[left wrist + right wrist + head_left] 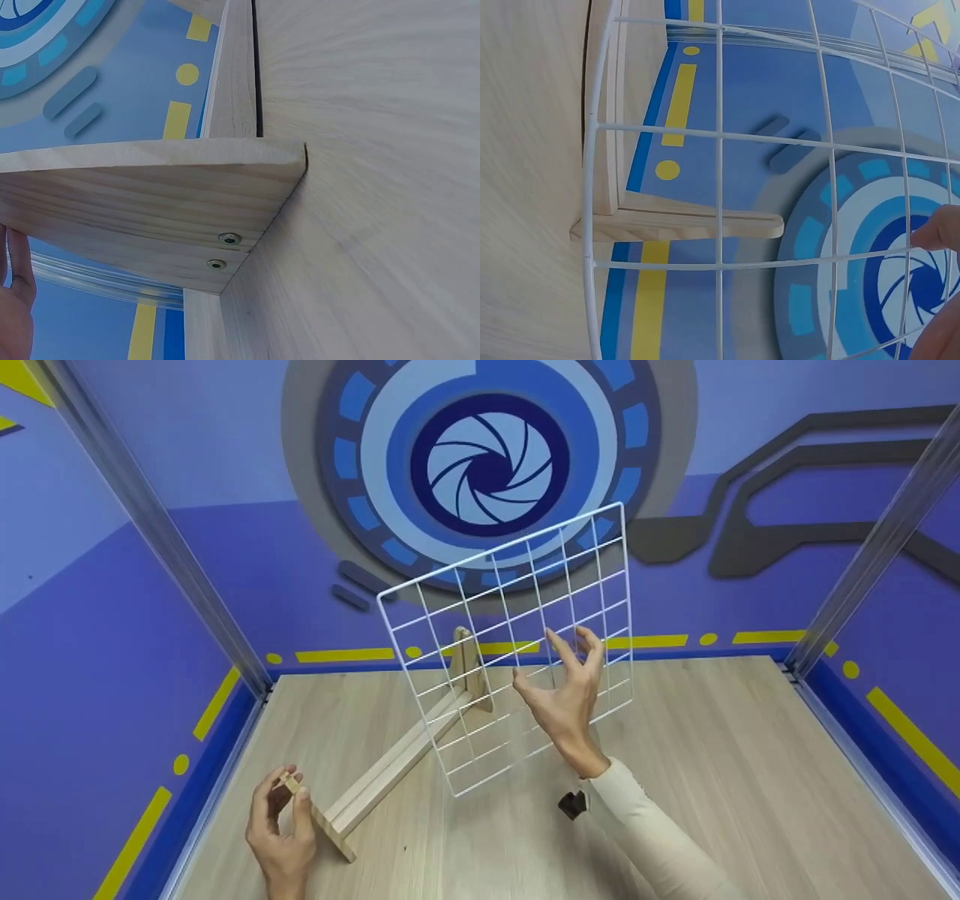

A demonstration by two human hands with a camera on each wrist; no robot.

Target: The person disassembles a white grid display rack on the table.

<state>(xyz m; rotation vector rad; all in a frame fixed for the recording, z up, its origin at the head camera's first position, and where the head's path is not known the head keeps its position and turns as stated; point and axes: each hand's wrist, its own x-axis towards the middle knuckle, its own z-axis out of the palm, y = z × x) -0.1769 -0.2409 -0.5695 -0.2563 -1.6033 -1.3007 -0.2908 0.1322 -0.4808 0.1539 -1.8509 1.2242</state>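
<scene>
A white wire grid panel [501,592] is held up, tilted, by my right hand [566,697], whose thumb and fingers grip its wires at the right of centre. Behind and left of the panel, a wooden stand [409,754] with two upright ends and long rails between them rests on the table. My left hand [281,829] pinches the top of the stand's near end between thumb and fingers. In the left wrist view, two screw heads [229,238] show on that end piece [150,199]. Through the grid in the right wrist view, the far end piece [697,223] is visible.
Beside the right sleeve is a small black item [574,804]. The light wood table [735,780] is enclosed by blue and purple printed walls [225,577], with metal posts [161,532] at the back corners.
</scene>
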